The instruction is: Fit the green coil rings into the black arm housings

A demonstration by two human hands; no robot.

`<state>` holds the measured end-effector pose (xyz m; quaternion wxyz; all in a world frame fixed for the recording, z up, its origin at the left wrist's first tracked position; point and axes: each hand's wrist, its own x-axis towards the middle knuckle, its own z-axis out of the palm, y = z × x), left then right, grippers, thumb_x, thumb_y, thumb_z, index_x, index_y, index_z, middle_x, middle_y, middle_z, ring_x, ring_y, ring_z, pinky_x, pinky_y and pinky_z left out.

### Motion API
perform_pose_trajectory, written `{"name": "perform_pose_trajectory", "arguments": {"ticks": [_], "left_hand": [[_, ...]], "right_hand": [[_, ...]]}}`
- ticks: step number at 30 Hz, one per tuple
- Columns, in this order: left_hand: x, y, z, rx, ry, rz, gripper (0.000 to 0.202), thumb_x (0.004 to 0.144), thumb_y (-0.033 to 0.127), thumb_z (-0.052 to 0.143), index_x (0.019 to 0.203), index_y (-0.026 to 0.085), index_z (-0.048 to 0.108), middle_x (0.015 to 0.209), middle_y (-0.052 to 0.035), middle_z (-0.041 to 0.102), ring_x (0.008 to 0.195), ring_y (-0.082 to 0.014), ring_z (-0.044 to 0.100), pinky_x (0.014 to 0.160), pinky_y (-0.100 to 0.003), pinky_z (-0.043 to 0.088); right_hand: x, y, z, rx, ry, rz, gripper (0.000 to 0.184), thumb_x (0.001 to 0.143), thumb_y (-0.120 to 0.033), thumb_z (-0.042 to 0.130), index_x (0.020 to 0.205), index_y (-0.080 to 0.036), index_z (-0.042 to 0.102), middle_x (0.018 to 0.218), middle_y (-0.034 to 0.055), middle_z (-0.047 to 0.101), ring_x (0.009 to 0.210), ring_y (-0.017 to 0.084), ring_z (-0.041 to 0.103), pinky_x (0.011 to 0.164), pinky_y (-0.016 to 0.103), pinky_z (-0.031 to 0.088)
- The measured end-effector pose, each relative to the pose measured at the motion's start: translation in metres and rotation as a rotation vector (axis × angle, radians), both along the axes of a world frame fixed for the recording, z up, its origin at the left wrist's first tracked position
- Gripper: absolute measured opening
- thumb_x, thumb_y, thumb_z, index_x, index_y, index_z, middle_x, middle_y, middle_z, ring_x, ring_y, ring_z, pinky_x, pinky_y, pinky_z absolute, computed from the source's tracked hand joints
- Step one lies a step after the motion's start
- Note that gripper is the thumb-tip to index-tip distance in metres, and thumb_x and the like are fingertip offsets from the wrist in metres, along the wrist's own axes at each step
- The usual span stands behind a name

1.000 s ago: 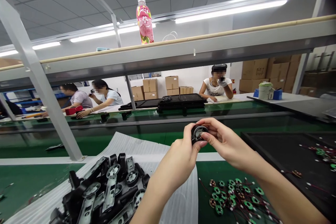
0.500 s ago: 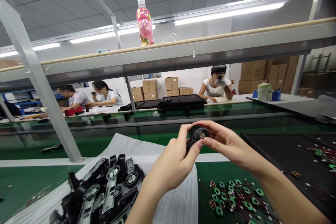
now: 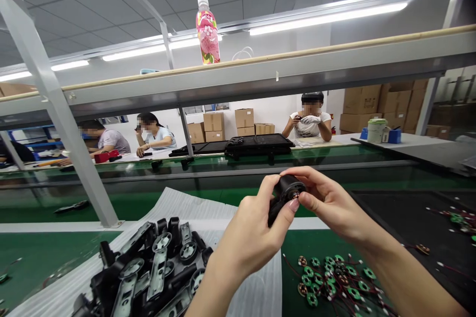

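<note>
Both my hands hold a small black cylindrical motor (image 3: 289,190) up above the green belt, with a black bracket part (image 3: 274,212) attached below it. My left hand (image 3: 247,235) grips it from the lower left. My right hand (image 3: 327,202) pinches its metal-centred end between thumb and fingers. Below my left hand, a heap of black plastic brackets with round seats (image 3: 152,270) lies on a white foam sheet (image 3: 256,287). Below my right hand lie several green ring circuit boards with thin wires (image 3: 330,277).
A black tray (image 3: 409,213) holding more wired rings sits at right. A grey steel post (image 3: 70,119) rises at left beneath a shelf carrying a pink bottle (image 3: 207,32). Beyond the belt, several co-workers sit at benches near black trays and cardboard boxes (image 3: 375,106).
My hands have shifted slightly right and the motor has turned, its cylindrical body and end now showing more. The co-worker at the far bench has raised both hands.
</note>
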<state>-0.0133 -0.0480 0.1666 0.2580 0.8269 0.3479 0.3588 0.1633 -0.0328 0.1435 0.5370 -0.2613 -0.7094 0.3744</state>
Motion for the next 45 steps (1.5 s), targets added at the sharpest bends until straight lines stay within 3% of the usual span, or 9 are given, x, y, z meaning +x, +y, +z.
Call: {"name": "perform_pose_trajectory", "arguments": {"ticks": [5, 10, 18, 25, 32, 35, 38, 45], "left_hand": [[-0.001, 0.001, -0.001, 0.011, 0.064, 0.006, 0.026, 0.095, 0.042, 0.035, 0.115, 0.026, 0.038, 0.068, 0.004, 0.056, 0.053, -0.0139, 0.047, 0.054, -0.021, 0.031], [-0.001, 0.0, -0.001, 0.036, 0.129, 0.026, 0.027, 0.095, 0.044, 0.033, 0.117, 0.028, 0.036, 0.07, 0.0035, 0.056, 0.058, -0.0158, 0.05, 0.054, -0.022, 0.032], [0.0, 0.002, -0.002, 0.055, 0.199, 0.105, 0.029, 0.095, 0.05, 0.027, 0.113, 0.029, 0.037, 0.069, 0.0033, 0.054, 0.056, -0.0171, 0.05, 0.052, -0.022, 0.029], [0.0, 0.006, -0.004, 0.036, 0.1, 0.092, 0.027, 0.094, 0.051, 0.032, 0.106, 0.028, 0.04, 0.066, 0.0054, 0.051, 0.053, -0.0138, 0.045, 0.051, -0.021, 0.027], [0.0, 0.017, -0.013, -0.115, -0.127, -0.032, 0.029, 0.093, 0.052, 0.035, 0.106, 0.027, 0.04, 0.057, 0.0082, 0.042, 0.049, -0.0091, 0.038, 0.049, -0.019, 0.026], [0.001, 0.017, -0.012, -0.206, -0.193, -0.082, 0.03, 0.092, 0.053, 0.036, 0.105, 0.026, 0.039, 0.057, 0.0089, 0.04, 0.047, -0.0074, 0.035, 0.047, -0.018, 0.026], [0.001, 0.016, -0.011, -0.254, -0.216, -0.101, 0.033, 0.092, 0.054, 0.037, 0.108, 0.025, 0.038, 0.057, 0.009, 0.041, 0.047, -0.0067, 0.034, 0.047, -0.018, 0.028], [0.002, 0.017, -0.013, -0.134, -0.126, -0.014, 0.043, 0.093, 0.054, 0.03, 0.13, 0.031, 0.035, 0.057, 0.0071, 0.042, 0.048, -0.0098, 0.037, 0.047, -0.02, 0.026]], "right_hand": [[0.004, 0.006, -0.003, 0.005, 0.017, 0.026, 0.032, 0.085, -0.041, 0.062, 0.114, -0.027, 0.058, 0.108, 0.0045, 0.066, 0.1, 0.02, 0.061, 0.083, 0.028, 0.051], [0.007, 0.001, 0.0, -0.021, 0.003, 0.044, 0.027, 0.088, -0.035, 0.06, 0.114, -0.031, 0.059, 0.106, 0.0013, 0.066, 0.099, 0.017, 0.062, 0.082, 0.024, 0.051], [0.004, 0.001, -0.006, 0.02, -0.024, -0.02, 0.026, 0.09, -0.038, 0.057, 0.114, -0.029, 0.054, 0.104, 0.0012, 0.063, 0.095, 0.014, 0.059, 0.08, 0.021, 0.051], [-0.005, 0.002, -0.007, 0.082, 0.008, -0.058, 0.026, 0.091, -0.04, 0.054, 0.115, -0.03, 0.053, 0.106, 0.0011, 0.062, 0.096, 0.013, 0.059, 0.08, 0.02, 0.05], [-0.014, -0.004, -0.004, 0.081, -0.028, -0.173, 0.031, 0.092, -0.041, 0.05, 0.121, -0.03, 0.051, 0.122, 0.0027, 0.058, 0.109, 0.018, 0.056, 0.088, 0.025, 0.05], [-0.011, -0.006, -0.002, 0.053, -0.049, -0.144, 0.034, 0.094, -0.042, 0.046, 0.125, -0.031, 0.05, 0.131, 0.0036, 0.053, 0.113, 0.021, 0.055, 0.089, 0.029, 0.051], [-0.008, -0.006, -0.002, 0.011, -0.036, -0.075, 0.035, 0.093, -0.04, 0.049, 0.127, -0.032, 0.048, 0.124, 0.0032, 0.057, 0.108, 0.019, 0.058, 0.087, 0.028, 0.052], [-0.018, 0.003, -0.01, 0.04, 0.096, -0.062, 0.028, 0.091, -0.035, 0.056, 0.119, -0.032, 0.052, 0.119, 0.0007, 0.058, 0.11, 0.015, 0.054, 0.091, 0.023, 0.047]]}}
